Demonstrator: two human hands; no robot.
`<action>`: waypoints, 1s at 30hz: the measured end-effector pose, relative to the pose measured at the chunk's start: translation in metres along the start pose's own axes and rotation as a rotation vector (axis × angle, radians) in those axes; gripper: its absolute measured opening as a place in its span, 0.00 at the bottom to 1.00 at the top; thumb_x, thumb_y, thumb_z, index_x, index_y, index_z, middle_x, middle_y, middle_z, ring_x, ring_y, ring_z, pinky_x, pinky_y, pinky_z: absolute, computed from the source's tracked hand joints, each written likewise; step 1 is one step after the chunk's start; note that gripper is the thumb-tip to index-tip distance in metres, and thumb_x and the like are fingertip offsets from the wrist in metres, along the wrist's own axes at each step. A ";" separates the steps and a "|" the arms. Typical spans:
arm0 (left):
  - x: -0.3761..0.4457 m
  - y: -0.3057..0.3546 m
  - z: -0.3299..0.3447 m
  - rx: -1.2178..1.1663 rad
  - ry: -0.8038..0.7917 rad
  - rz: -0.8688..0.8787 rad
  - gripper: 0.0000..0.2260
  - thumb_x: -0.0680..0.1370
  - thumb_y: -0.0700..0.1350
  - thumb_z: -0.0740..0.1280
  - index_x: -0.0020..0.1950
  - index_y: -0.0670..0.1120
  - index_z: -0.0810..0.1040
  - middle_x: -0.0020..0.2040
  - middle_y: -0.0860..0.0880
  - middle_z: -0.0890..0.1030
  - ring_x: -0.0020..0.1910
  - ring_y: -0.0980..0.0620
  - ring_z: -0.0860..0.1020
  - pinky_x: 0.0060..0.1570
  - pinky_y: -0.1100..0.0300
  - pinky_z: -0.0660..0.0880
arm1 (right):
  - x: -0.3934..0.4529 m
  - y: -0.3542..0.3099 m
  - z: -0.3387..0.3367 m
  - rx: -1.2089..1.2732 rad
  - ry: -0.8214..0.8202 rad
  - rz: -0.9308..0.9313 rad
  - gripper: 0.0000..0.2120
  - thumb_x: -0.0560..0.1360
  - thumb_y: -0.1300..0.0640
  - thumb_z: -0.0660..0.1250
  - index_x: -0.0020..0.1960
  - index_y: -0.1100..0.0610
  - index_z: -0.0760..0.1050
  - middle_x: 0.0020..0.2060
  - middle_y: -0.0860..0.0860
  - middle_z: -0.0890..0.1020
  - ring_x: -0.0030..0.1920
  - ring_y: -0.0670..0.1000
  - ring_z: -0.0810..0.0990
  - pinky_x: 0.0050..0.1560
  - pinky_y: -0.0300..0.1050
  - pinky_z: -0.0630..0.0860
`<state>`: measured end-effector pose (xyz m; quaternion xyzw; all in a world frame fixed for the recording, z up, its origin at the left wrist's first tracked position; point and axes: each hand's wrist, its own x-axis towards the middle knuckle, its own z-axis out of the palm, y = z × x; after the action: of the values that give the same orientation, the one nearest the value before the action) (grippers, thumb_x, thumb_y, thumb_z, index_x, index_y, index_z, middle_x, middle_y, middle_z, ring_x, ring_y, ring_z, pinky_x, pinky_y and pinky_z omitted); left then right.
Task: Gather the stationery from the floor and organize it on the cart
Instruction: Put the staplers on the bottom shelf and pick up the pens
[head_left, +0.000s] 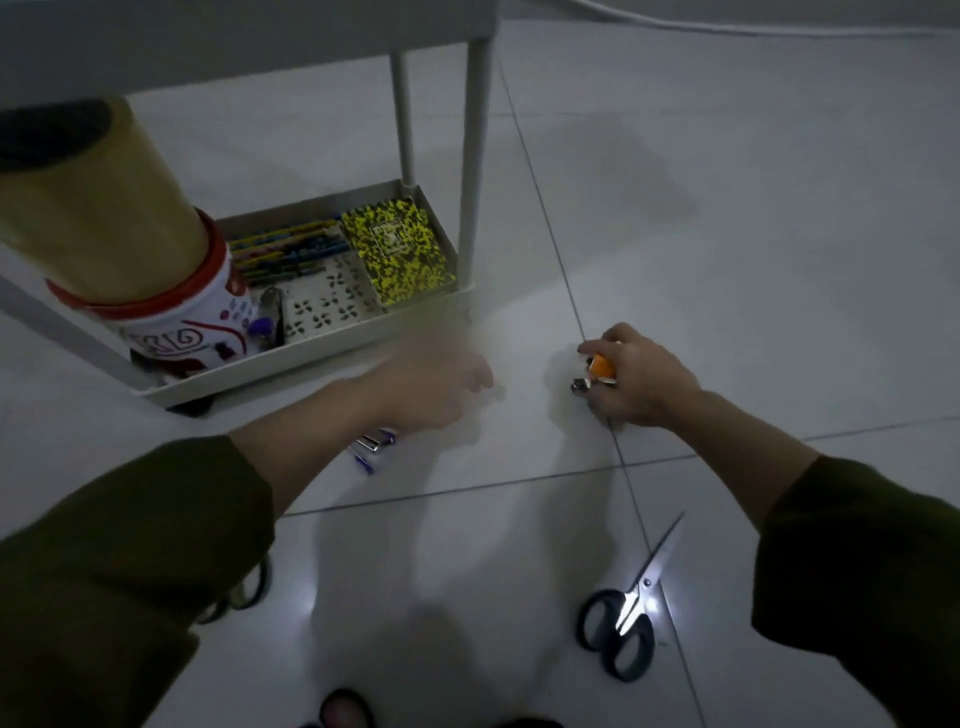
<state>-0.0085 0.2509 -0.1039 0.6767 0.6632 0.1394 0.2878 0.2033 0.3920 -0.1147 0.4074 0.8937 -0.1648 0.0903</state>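
Note:
My right hand (641, 382) is on the floor tiles, fingers curled round a small orange item with a metal clip (597, 371). My left hand (441, 387) is blurred, stretched over the floor in front of the cart's bottom tray (322, 358); I cannot tell whether it holds anything. Below its wrist lie small blue and silver items (373, 446). Black-handled scissors (626, 618) lie on the floor near my right sleeve. The tray holds coloured pens (285, 249), a yellow-black notebook (397, 249) and a white-red container (192, 322).
The cart's white legs (475, 156) rise at the tray's right corner. A large yellowish tape roll (88, 208) fills the upper left. Dark rings (249, 590) lie partly hidden beside my left sleeve. A foot (343, 709) shows at the bottom edge.

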 end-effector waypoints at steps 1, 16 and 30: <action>0.000 -0.002 0.000 0.036 -0.062 -0.004 0.18 0.68 0.34 0.66 0.57 0.43 0.77 0.53 0.46 0.80 0.51 0.50 0.77 0.51 0.65 0.69 | -0.004 0.002 0.003 -0.049 -0.053 0.000 0.26 0.71 0.50 0.67 0.67 0.52 0.68 0.64 0.54 0.69 0.57 0.61 0.75 0.56 0.52 0.74; -0.074 -0.066 0.003 0.367 -0.164 -0.179 0.26 0.68 0.39 0.67 0.65 0.50 0.69 0.64 0.48 0.69 0.65 0.47 0.67 0.60 0.51 0.67 | -0.012 -0.078 0.025 -0.093 -0.034 -0.266 0.09 0.74 0.51 0.61 0.48 0.56 0.73 0.48 0.56 0.77 0.47 0.59 0.77 0.43 0.45 0.68; -0.099 -0.024 0.001 -1.093 0.432 -0.638 0.10 0.75 0.39 0.68 0.55 0.37 0.74 0.42 0.43 0.78 0.35 0.50 0.78 0.31 0.63 0.76 | 0.002 -0.177 0.023 0.960 -0.094 -0.072 0.15 0.78 0.53 0.62 0.33 0.54 0.69 0.27 0.48 0.71 0.28 0.44 0.68 0.30 0.36 0.67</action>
<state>-0.0355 0.1526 -0.0995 0.1611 0.7074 0.4958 0.4772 0.0688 0.2760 -0.0972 0.3641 0.7251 -0.5799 -0.0733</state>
